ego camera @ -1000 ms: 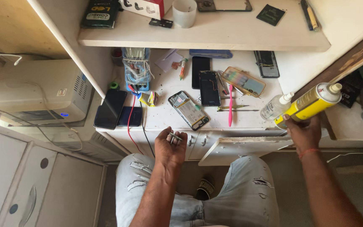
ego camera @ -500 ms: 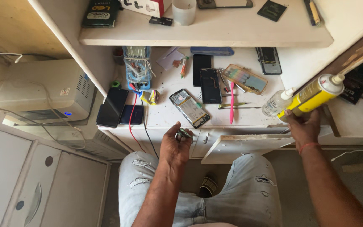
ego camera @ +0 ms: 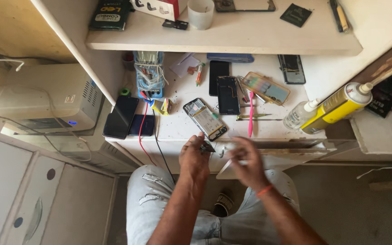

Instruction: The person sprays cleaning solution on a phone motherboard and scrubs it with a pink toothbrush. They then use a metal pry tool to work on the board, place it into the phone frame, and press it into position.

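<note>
A small dark part [ego camera: 207, 146] sits pinched in the fingertips of the left hand [ego camera: 194, 156], held just off the front edge of the bench [ego camera: 178, 124] and right beside the opened phone [ego camera: 204, 119] that lies face-down with its insides showing. The grip there is closed snugly on the part; what the piece is exactly I cannot tell, it is too small.

The right hand [ego camera: 247, 161] is the news. A second ago it was well off to the right, wrapped around the yellow spray can [ego camera: 336, 106]; now the can stands alone by the clear dropper bottle [ego camera: 299, 115], and the hand has swung in to sit just beside the left one. It is smeared with motion — whether its fingers are spread or curled I cannot tell, and nothing shows in them. The left hand has meanwhile risen from the bench's lower edge towards the opened phone.

I would judge from this that the can is finished with and both hands are now given to the small part — the work has narrowed to the spot in front of the phone.

Around it lie a pink tool [ego camera: 250, 120], a dark phone back [ego camera: 228, 95], a multimeter wound with leads [ego camera: 148, 75], and two dark phones [ego camera: 128, 118] at the left edge. An open drawer [ego camera: 273, 152] juts out below the hands.
</note>
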Available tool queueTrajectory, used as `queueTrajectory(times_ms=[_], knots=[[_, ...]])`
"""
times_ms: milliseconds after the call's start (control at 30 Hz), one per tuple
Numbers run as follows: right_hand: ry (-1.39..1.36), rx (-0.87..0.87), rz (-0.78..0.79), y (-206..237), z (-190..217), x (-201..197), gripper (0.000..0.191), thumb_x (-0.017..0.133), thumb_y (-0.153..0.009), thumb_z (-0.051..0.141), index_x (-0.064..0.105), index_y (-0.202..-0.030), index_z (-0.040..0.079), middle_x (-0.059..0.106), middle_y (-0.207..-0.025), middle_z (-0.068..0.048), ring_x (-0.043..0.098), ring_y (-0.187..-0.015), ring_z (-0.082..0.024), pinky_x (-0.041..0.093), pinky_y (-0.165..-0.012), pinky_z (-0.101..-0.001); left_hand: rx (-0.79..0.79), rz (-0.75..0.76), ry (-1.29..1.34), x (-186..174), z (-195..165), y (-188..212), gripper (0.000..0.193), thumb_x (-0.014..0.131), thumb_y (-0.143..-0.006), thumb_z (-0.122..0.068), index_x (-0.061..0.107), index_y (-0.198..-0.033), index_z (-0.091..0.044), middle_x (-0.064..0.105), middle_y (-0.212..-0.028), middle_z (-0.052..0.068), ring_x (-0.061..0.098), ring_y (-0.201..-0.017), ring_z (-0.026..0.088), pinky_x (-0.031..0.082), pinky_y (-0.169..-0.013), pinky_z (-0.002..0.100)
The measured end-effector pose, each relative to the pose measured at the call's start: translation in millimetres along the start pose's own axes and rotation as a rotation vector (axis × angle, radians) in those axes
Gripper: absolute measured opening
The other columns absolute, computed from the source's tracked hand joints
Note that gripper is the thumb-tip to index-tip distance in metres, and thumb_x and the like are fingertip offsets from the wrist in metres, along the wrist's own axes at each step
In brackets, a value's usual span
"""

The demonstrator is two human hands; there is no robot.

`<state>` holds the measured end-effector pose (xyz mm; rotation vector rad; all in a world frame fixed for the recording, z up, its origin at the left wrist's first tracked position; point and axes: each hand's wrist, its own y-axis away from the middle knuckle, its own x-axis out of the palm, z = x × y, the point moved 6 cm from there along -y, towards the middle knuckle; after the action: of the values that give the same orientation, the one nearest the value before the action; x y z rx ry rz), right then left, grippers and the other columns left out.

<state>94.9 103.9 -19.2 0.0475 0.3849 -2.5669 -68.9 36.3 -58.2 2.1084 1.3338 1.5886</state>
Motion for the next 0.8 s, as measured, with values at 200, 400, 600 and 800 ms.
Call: queueTrajectory(times_ms=[200, 400, 600, 800], knots=[[0.159, -0.051, 0.096, -16, 29, 51, 0.037, 0.072, -0.091, 0.004, 0.062, -0.127, 0.004, 0.070, -0.094, -0.001, 0.067, -0.078, -0.006, 0.058, -0.069, -0.0239, 0.091, -0.051, -0.147, -6, 2, 1, 0.046, 0.082, -0.081, -0.007, 0.057, -0.119, -0.004, 0.066, -0.104, 0.011, 0.067, -0.084, 0.021, 0.055, -0.066, 0.032], [0.132, 0.166, -0.045, -52, 7, 17, 0.014, 0.065, -0.106, 0.010, 0.072, -0.109, -0.002, 0.073, -0.087, -0.010, 0.065, -0.073, -0.009, 0.053, -0.066, -0.0267, 0.557, 0.102, -0.675, 19, -19, 1, 0.062, 0.084, -0.086, -0.029, 0.055, -0.134, -0.003, 0.064, -0.120, 0.011, 0.062, -0.112, 0.022, 0.052, -0.095, 0.037], [-0.069, 0.162, -0.114, -82, 17, 1, 0.039, 0.069, -0.095, 0.006, 0.056, -0.132, 0.002, 0.074, -0.103, -0.009, 0.069, -0.075, -0.011, 0.058, -0.066, -0.0249, 1.399, 0.398, -1.537, 47, -77, 19, 0.088, 0.088, -0.075, -0.042, 0.049, -0.142, -0.001, 0.054, -0.126, 0.026, 0.052, -0.116, 0.043, 0.043, -0.101, 0.052], [-0.138, 0.219, -0.143, -95, 14, 20, 0.034, 0.069, -0.098, 0.007, 0.057, -0.129, -0.002, 0.074, -0.102, -0.011, 0.071, -0.075, -0.013, 0.060, -0.066, -0.0261, 1.267, 0.448, -1.757, 65, -95, -14, 0.056, 0.079, -0.079, -0.059, 0.066, -0.103, -0.010, 0.064, -0.105, 0.014, 0.064, -0.103, 0.034, 0.048, -0.085, 0.046]])
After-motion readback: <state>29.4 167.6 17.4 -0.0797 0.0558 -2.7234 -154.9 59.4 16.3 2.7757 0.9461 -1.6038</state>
